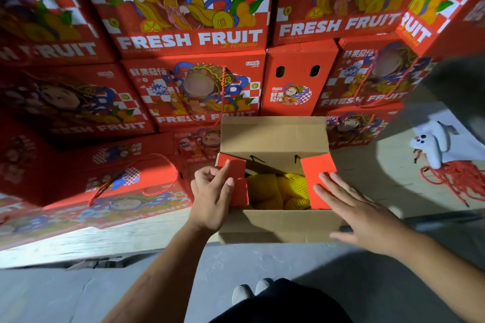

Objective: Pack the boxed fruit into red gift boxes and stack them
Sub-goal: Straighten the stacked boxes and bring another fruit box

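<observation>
An open gift box [275,225] stands on the platform in front of me, its brown inner flaps up at the back and front. Fruit in yellow foam netting [278,191] lies inside. My left hand [212,191] touches the left red side flap [236,165] with its forefinger stretched along it and the other fingers loosely curled. My right hand [351,207] presses flat on the right red side flap [319,178], fingers straight.
Red "FRESH FRUIT" gift boxes [194,39] are stacked high behind and to the left, some with red rope handles [157,178]. White gloves [435,144] and a tangle of red rope [456,178] lie at the right. My shoes [252,294] stand on grey floor below.
</observation>
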`<state>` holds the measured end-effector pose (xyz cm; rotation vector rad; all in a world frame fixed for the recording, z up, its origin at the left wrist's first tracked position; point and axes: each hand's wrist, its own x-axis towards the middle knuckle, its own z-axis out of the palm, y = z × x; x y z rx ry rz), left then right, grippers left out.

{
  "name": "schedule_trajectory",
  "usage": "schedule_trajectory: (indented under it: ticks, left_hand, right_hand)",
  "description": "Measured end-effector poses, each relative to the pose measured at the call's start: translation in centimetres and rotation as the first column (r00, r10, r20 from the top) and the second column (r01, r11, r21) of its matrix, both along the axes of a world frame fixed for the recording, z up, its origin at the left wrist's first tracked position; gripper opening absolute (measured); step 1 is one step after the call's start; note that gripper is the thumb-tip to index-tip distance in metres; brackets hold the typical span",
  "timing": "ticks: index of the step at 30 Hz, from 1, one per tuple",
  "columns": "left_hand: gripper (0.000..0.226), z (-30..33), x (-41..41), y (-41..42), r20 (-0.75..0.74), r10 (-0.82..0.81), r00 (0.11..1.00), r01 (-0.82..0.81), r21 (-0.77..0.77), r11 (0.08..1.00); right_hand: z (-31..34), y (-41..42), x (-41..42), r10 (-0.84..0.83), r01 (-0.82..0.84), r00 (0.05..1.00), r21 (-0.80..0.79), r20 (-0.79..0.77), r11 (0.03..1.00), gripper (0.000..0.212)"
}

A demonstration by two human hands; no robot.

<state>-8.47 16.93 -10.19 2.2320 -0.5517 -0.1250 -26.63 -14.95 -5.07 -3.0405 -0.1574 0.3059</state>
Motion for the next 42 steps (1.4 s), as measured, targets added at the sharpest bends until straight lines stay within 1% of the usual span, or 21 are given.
schedule_trajectory:
  ticks: [3,8,11,14,17,20,22,23,25,27,28,29,30,31,32,33,34,35,36,38,42]
  left_hand:
    - [0.065,-0.4,0.3,0.9,-0.07,-0.023,0.997,0.018,-0.07,0.997]
    - [0.058,0.6,0.3,0.7,-0.158,-0.017,0.987,-0.007,-0.148,0.989]
    - [0.056,2.1,-1.2,-0.4,-0.367,0.045,0.929,-0.154,-0.275,0.949]
    - [0.04,3.5,-2.8,-0.4,-0.552,-0.035,0.833,-0.264,-0.452,0.852]
    - [0.067,4.1,-2.8,0.0,-0.675,-0.107,0.73,-0.351,-0.505,0.788]
    - [0.076,4.5,-2.8,-0.1,-0.653,-0.064,0.755,-0.396,-0.533,0.748]
    - [0.095,4.6,-3.0,-0.5,-0.677,-0.038,0.735,-0.464,-0.542,0.701]
    - [0.102,4.6,-3.1,-0.9,-0.68,-0.049,0.732,-0.469,-0.554,0.688]
    - [0.092,4.6,-3.4,-2.3,-0.646,0.027,0.763,-0.458,-0.51,0.728]
    - [0.055,4.3,-3.5,-3.5,-0.448,0.278,0.85,-0.442,-0.318,0.839]
    - [0.053,3.7,-3.3,-3.9,-0.294,0.367,0.883,-0.432,-0.202,0.879]
    - [0.065,3.2,-3.2,-4.3,-0.183,0.424,0.887,-0.447,-0.109,0.888]
    - [0.078,3.0,-3.1,-4.3,-0.093,0.456,0.885,-0.46,-0.032,0.887]
    - [0.085,2.8,-3.0,-4.3,0.044,0.452,0.891,-0.453,0.05,0.89]
    - [0.085,2.6,-3.1,-4.3,0.223,0.35,0.91,-0.387,0.148,0.91]
    - [0.082,2.5,-3.4,-4.4,0.369,0.152,0.917,-0.259,0.26,0.93]
    - [0.078,2.5,-3.8,-4.9,0.425,-0.082,0.901,-0.087,0.362,0.928]
    - [0.081,2.5,-4.4,-5.5,0.399,-0.277,0.874,0.078,0.449,0.89]
    - [0.094,2.4,-4.9,-6.2,0.32,-0.396,0.861,0.188,0.525,0.83]
    - [0.121,2.3,-5.1,-7.0,0.192,-0.477,0.858,0.27,0.621,0.736]
    - [0.107,2.6,-3.8,-6.8,0.194,-0.496,0.847,0.265,0.654,0.708]
  right_hand:
    - [-0.8,-0.5,0.4,0.045,-0.045,0.997,-0.001,0.062,0.999,0.117]
    - [-1.4,-2.3,0.7,0.126,-0.126,0.99,-0.013,0.059,0.992,0.134]
    - [-1.7,-2.7,0.9,0.115,-0.123,0.992,0.156,0.057,0.98,0.118]
    - [-1.8,-2.6,0.9,0.082,-0.083,0.996,0.418,0.02,0.905,0.093]
    - [-1.8,-1.2,1.0,-0.086,0.049,0.996,0.662,0.024,0.748,0.079]
    - [-1.7,1.0,1.7,-0.344,0.181,0.939,0.876,-0.019,0.447,0.087]
    - [-1.6,2.6,2.4,-0.452,0.251,0.884,0.939,-0.123,0.235,0.097]
    - [-1.7,3.0,2.7,-0.513,0.293,0.842,0.94,-0.168,0.173,0.103]
    - [-1.7,3.2,3.2,-0.608,0.402,0.741,0.914,-0.285,0.061,0.112]
    - [-1.9,3.2,3.4,-0.632,0.468,0.688,0.884,-0.357,0.011,0.108]
    - [-2.1,3.2,3.4,-0.633,0.476,0.686,0.879,-0.359,0.018,0.107]
    - [-2.2,3.2,3.4,-0.632,0.469,0.693,0.883,-0.347,0.031,0.106]
    - [-2.3,3.2,3.5,-0.635,0.455,0.707,0.888,-0.313,0.07,0.105]
    - [-2.2,2.9,3.6,-0.644,0.442,0.725,0.882,-0.243,0.165,0.104]
    - [-2.1,2.7,3.8,-0.645,0.411,0.755,0.851,-0.117,0.327,0.099]
    - [-1.9,2.5,4.1,-0.607,0.356,0.792,0.759,0.065,0.546,0.09]
    - [-1.8,2.5,4.4,-0.492,0.265,0.83,0.591,0.262,0.762,0.078]
    - [-1.6,2.8,4.6,-0.328,0.169,0.871,0.404,0.366,0.899,0.07]
    - [-1.5,3.4,4.6,-0.195,0.1,0.916,0.272,0.351,0.957,0.072]
    - [-1.9,4.6,4.4,-0.082,0.051,0.969,0.138,0.233,0.989,0.092]
    - [-2.4,4.0,4.8,-0.047,0.042,0.991,0.046,0.124,0.998,0.111]
